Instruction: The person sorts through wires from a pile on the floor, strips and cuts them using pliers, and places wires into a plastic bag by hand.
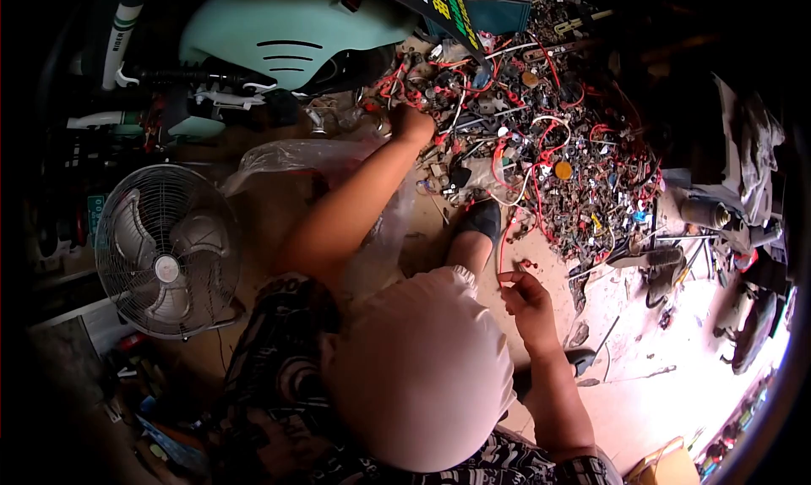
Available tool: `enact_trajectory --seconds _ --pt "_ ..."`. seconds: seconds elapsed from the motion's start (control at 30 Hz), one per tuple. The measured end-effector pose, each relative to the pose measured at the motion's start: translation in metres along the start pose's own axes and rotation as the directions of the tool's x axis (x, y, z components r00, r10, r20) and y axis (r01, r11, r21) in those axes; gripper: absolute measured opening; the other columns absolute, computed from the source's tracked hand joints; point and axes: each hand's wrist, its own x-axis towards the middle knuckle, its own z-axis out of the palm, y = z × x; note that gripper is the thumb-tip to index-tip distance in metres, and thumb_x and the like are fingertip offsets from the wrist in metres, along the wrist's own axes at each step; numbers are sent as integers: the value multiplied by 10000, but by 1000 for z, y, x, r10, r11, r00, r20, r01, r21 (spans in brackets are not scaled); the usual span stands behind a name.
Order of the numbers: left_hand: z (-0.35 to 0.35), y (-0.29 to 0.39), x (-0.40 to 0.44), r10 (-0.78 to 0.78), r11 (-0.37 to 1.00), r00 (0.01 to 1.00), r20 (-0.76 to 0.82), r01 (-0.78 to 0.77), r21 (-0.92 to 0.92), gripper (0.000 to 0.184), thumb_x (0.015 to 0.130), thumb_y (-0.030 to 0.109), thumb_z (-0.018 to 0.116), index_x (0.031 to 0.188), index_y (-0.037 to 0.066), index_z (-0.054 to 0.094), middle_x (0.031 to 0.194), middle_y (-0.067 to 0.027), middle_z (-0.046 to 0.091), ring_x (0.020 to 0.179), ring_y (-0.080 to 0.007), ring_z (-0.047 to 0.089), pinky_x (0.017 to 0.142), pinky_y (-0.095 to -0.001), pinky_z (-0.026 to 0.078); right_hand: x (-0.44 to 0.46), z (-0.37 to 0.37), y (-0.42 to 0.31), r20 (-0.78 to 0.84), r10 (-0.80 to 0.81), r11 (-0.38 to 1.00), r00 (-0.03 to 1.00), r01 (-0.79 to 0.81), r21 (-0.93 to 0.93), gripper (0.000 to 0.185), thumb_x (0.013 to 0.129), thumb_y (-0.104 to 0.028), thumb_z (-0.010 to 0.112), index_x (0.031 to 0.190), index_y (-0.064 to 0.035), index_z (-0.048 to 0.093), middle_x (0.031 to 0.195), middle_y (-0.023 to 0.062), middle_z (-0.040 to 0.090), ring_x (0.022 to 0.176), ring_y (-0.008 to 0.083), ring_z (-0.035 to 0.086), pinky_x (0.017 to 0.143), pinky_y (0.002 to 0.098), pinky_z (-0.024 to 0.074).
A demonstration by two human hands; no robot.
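My right hand (530, 303) is closed in a pinch at the near edge of a large heap of small parts (583, 181). Between its thumb and forefinger is the end of a thin red wire (502, 253), which runs up toward the heap. My left hand (412, 126) is stretched out to the heap's left edge, its fingers curled in; what they hold, if anything, is hidden. Red and white wires (553, 126) lie tangled over the heap, among dark metal and plastic pieces. A clear plastic bag (287, 155) spreads under my left forearm.
A metal floor fan (167, 269) stands at the left. Behind it is a pale green scooter body (287, 33). A spray can (705, 213) and a brush (646, 258) lie at the right. My shoe (481, 220) touches the heap's near edge. A light cap (422, 371) fills the lower middle.
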Motion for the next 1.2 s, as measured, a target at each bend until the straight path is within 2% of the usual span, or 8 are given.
enact_trajectory --seconds 0.07,0.17,0.37,0.47,0.57,0.63,0.9,1.2 --pt "25 -16 20 31 972 998 56 -43 231 316 778 136 546 1039 -36 591 1065 -216 609 1000 -318 593 843 -375 464 1 0 4 -32 49 998 998 -47 34 150 868 -67 539 995 -53 616 662 -66 472 586 25 409 543 181 344" --pt "40 -24 33 -104 908 988 114 48 416 236 821 202 502 976 72 624 840 -108 651 723 -224 634 611 -380 483 3 1 6 -5 72 994 997 -72 83 155 889 -107 519 997 -47 614 679 -42 502 594 42 438 554 191 375" --pt "78 -66 68 -412 834 876 249 473 -284 188 842 228 511 914 82 603 778 -60 628 627 -194 598 534 -384 469 1 11 7 22 74 996 997 -75 46 167 901 -121 505 1000 -36 608 682 -36 501 598 44 442 553 192 375" --pt "26 -3 9 -34 676 996 77 79 -733 155 819 196 624 873 60 574 714 -23 594 562 -134 541 478 -328 445 1 13 11 43 65 998 997 -65 13 171 903 -125 497 1001 -39 609 687 -31 510 610 47 456 561 192 382" --pt "10 52 -45 165 691 970 -177 -242 -682 206 788 178 693 878 37 572 712 -14 587 596 -95 530 546 -268 443 0 16 12 50 112 994 992 -112 -9 173 902 -122 493 1001 -42 610 695 -26 519 624 51 469 571 194 391" --pt "1 70 -68 148 690 988 49 -68 -721 241 744 196 719 867 38 584 749 -83 633 672 -194 601 641 -312 466 1 18 13 57 102 995 993 -101 -18 172 901 -117 492 1002 -43 609 698 -24 522 629 53 473 574 195 395" --pt "-25 85 -153 136 131 961 240 223 -966 107 821 86 654 924 64 629 823 -4 652 725 -64 595 621 -193 470 9 12 13 34 66 998 997 -65 -22 179 907 -119 482 1005 -37 607 703 -10 535 640 61 493 588 202 414" --pt "-46 97 -179 363 156 772 521 501 -851 161 855 41 599 1016 32 603 930 -34 625 863 -151 625 735 -244 516 32 -9 3 -191 -76 995 979 86 43 212 906 -125 506 1087 -22 551 720 -5 544 645 69 501 593 215 429"
